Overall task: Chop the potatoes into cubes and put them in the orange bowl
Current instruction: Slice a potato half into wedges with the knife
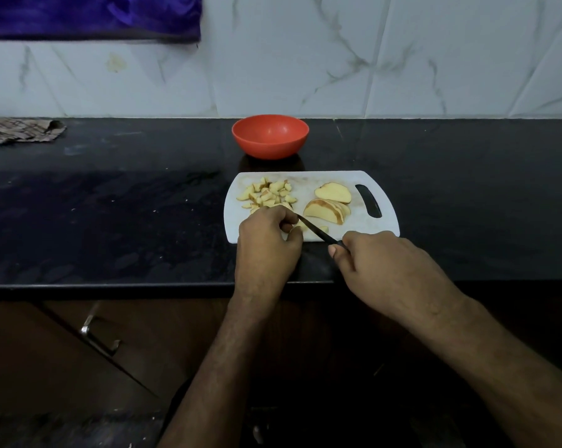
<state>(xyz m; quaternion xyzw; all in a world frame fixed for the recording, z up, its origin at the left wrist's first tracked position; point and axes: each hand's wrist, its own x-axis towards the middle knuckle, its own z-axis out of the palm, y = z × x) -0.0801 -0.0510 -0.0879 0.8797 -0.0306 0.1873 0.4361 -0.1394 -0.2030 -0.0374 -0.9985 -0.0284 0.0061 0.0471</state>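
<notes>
A white cutting board [367, 226] lies on the black counter. Several potato cubes [268, 194] are heaped on its left part. A potato half [333, 193] and a fan of potato slices [326, 211] lie on its right part. My left hand [266, 245] pinches a potato strip [300, 226] at the board's near edge. My right hand [386, 270] grips the handle of a black knife [315, 230], whose blade slants across the strip toward my left fingers. The orange bowl [270, 136] stands behind the board and looks empty.
A checked cloth [20, 129] lies at the counter's far left. Purple fabric [92, 16] hangs on the tiled wall. A cabinet handle [96, 333] shows below the counter edge.
</notes>
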